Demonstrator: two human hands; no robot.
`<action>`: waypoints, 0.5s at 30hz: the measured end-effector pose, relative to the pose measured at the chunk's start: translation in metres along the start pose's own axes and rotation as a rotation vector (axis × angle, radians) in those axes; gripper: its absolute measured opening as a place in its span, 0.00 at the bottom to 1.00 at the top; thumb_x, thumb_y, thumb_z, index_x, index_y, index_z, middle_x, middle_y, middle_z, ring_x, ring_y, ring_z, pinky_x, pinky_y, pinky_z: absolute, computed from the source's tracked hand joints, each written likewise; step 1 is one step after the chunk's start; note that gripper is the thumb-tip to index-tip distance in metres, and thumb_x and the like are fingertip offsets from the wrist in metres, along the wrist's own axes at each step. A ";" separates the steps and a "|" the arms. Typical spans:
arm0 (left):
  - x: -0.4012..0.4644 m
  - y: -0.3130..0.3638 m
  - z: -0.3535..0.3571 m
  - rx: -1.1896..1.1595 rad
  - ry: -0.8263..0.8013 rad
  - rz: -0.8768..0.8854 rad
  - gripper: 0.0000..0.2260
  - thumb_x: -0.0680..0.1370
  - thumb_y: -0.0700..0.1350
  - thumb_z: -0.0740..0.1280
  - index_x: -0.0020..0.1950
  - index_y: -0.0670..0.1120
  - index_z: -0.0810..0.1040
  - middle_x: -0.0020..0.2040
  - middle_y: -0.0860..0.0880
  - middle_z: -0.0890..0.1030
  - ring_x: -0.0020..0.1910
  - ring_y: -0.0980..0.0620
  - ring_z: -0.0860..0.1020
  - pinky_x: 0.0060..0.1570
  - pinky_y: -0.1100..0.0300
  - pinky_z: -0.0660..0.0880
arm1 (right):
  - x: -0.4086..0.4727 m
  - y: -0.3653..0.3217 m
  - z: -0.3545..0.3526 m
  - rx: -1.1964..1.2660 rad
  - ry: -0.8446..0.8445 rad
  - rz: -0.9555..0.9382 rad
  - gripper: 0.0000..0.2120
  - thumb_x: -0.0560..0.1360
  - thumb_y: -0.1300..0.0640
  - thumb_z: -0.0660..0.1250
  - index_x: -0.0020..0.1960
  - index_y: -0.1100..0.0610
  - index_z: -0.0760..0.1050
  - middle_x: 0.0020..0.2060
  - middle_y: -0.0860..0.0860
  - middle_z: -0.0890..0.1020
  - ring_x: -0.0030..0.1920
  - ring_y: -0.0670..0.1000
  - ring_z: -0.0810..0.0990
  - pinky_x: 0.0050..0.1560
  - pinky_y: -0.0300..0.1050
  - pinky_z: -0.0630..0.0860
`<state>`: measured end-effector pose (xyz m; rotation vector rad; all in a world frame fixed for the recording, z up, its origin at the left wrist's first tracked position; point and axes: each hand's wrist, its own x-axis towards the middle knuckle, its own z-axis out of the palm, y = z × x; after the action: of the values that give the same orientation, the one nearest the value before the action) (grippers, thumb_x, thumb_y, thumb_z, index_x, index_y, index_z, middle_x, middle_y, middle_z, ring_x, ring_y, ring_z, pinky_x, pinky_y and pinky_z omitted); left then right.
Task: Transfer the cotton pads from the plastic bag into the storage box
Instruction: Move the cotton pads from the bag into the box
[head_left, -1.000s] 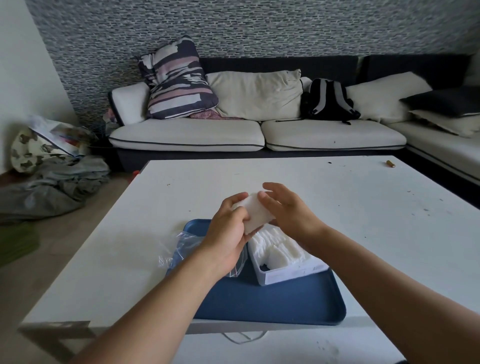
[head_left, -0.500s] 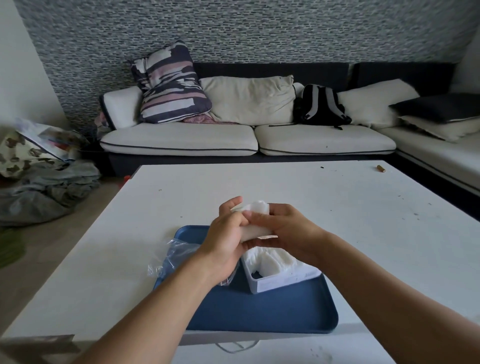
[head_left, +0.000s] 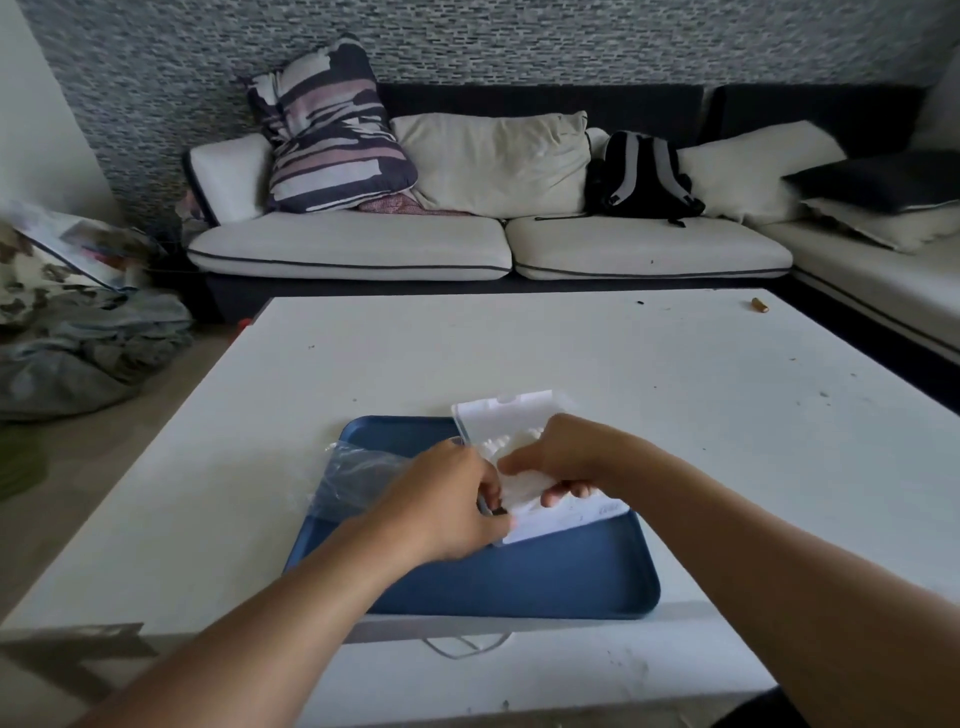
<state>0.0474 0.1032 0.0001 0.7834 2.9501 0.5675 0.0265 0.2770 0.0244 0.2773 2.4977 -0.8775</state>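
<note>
The white storage box (head_left: 569, 524) stands on a blue tray (head_left: 519, 579), its lid (head_left: 506, 415) tipped open at the back. Both hands are down at the box. My left hand (head_left: 447, 501) grips the left side of a white stack of cotton pads (head_left: 519, 491), and my right hand (head_left: 569, 457) pinches the stack from the right, thumb under it. The stack sits low in the box, over more pads. The clear plastic bag (head_left: 353, 478) lies crumpled on the tray's left edge, partly under my left wrist.
The tray sits near the front edge of a white table (head_left: 571, 358). A small brown object (head_left: 759, 305) lies at the table's far right. A sofa (head_left: 353, 244) with cushions and a black backpack (head_left: 644, 176) stands behind; clothes lie on the floor at left.
Both hands have come down with the cotton pad stack from above the tray into the box. The camera has tilted, and the box's open lid now shows.
</note>
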 end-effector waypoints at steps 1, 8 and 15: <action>0.000 -0.001 0.002 0.004 -0.015 0.015 0.08 0.73 0.55 0.73 0.41 0.52 0.84 0.31 0.59 0.74 0.35 0.62 0.72 0.31 0.70 0.61 | 0.002 -0.001 0.004 -0.041 0.003 0.000 0.16 0.75 0.44 0.69 0.44 0.58 0.76 0.24 0.53 0.78 0.19 0.49 0.65 0.26 0.39 0.63; 0.005 -0.008 0.015 0.022 -0.078 0.046 0.14 0.76 0.56 0.61 0.38 0.50 0.79 0.38 0.54 0.82 0.42 0.54 0.79 0.42 0.55 0.77 | 0.010 -0.011 0.028 -0.400 0.164 -0.074 0.14 0.74 0.58 0.66 0.30 0.57 0.72 0.14 0.48 0.72 0.24 0.46 0.73 0.29 0.40 0.68; 0.000 -0.010 0.015 -0.005 -0.087 0.080 0.07 0.79 0.52 0.64 0.46 0.52 0.80 0.45 0.54 0.82 0.43 0.51 0.80 0.45 0.50 0.78 | 0.021 -0.007 0.046 -0.518 0.349 -0.129 0.12 0.72 0.62 0.68 0.34 0.57 0.67 0.30 0.51 0.74 0.34 0.54 0.77 0.31 0.43 0.70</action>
<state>0.0446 0.1006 -0.0174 0.9055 2.8482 0.5310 0.0225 0.2430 -0.0137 0.0985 2.9827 -0.2086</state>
